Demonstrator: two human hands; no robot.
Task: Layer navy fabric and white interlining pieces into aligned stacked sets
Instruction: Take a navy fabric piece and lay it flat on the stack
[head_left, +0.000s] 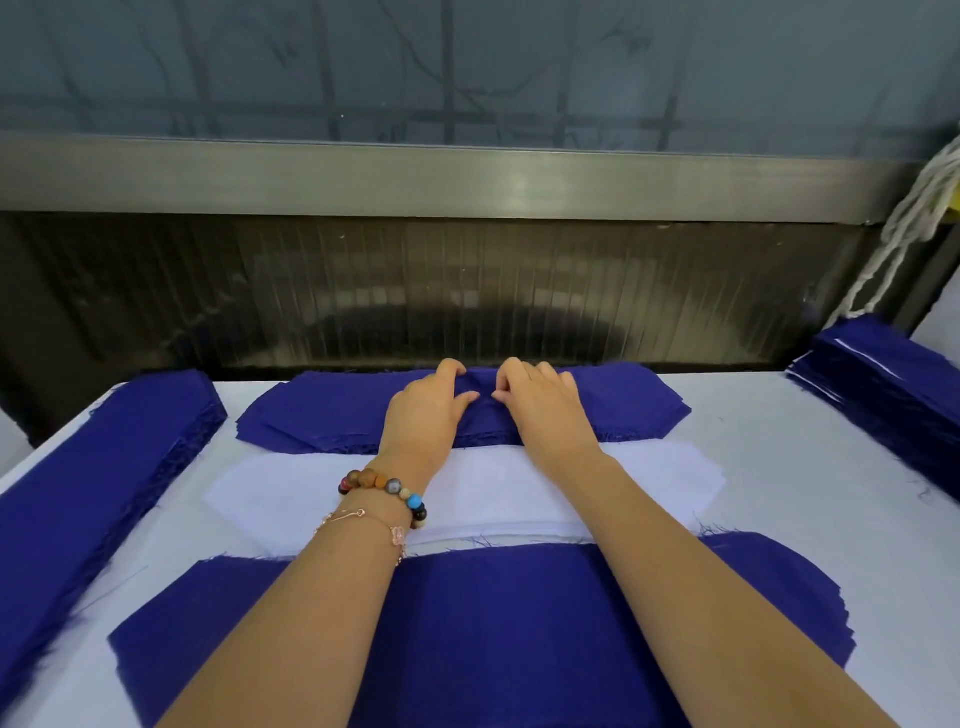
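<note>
**Navy fabric stack: take one ply only**

Head view: the stack sits far-centre on the table, just in front of the dark machine front. Our left hand & right hand are close together on top of it. Both have fingertips curled and pinch up a small ridge of the top ply, which puckers btwn them.

We judge the step is peeling off one layer. To do it well, we pinch the top ply only and check the frayed near edge for a 2nd ply riding along. Then we spread the hands apart so the piece stays flat, and bring it toward us over the white interlining. That lies just in front of the stack, under our wrists. Angled corners should match first, then the long edge.

Edges & room: the stack's near edge meets the interlining's far edge. A single navy piece under our forearms overlaps the interlining's near edge, so drag could shift it. The left pile & right pile flank us, w/ bare table strips btwn. The straight pull back looks the freest path.
</note>
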